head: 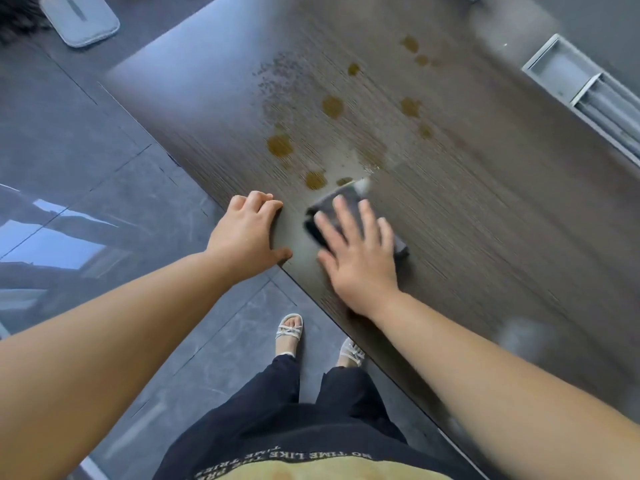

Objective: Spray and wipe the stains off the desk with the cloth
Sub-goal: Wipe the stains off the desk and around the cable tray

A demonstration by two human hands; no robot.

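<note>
A dark wood-grain desk (485, 220) carries several yellow-brown stains (280, 146), with fine spray droplets beside them. My right hand (360, 254) lies flat with spread fingers on a folded dark grey cloth (346, 199), pressing it onto the desk just below the nearest stains. A wet smear shows above the cloth. My left hand (249, 233) rests on the desk's near edge, fingers curled, holding nothing. No spray bottle is clearly visible.
A silver cable tray (581, 84) is set into the desk at the upper right. A grey pad (81, 19) lies on the dark surface at the upper left. Glossy grey floor tiles and my feet in sandals (289, 332) are below the desk edge.
</note>
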